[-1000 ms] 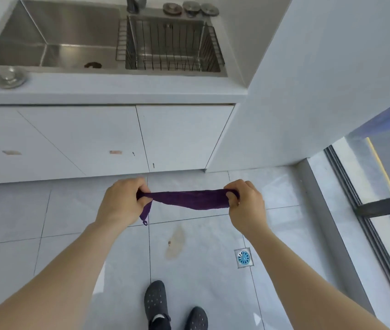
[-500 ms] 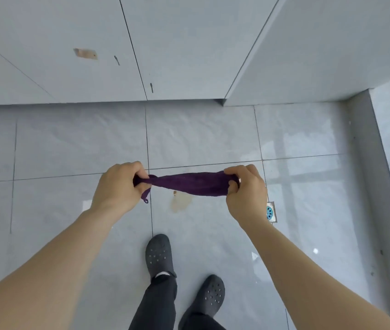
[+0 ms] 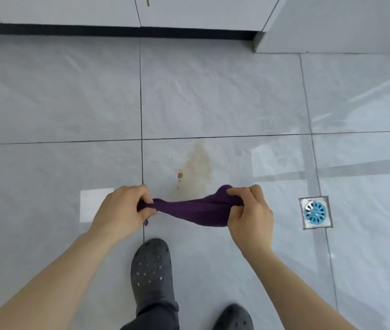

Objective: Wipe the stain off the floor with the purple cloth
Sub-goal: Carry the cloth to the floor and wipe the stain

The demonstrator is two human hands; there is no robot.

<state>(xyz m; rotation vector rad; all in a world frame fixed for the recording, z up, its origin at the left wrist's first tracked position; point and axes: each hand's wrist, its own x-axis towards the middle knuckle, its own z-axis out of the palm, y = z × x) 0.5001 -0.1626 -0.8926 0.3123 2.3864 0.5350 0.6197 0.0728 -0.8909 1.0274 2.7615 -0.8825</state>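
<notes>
The cloth (image 3: 196,210) is clenched by both hands, left (image 3: 120,210) and right (image 3: 248,215), above the stain (image 3: 197,170); bunched so, streaks could be left.

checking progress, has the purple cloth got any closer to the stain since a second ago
Yes. The purple cloth, stretched between both hands, now overlaps the near edge of the stain; earlier it sat farther from it, toward the cabinets.

Stain's (image 3: 197,167) near edge behind purple cloth (image 3: 196,210)
</notes>
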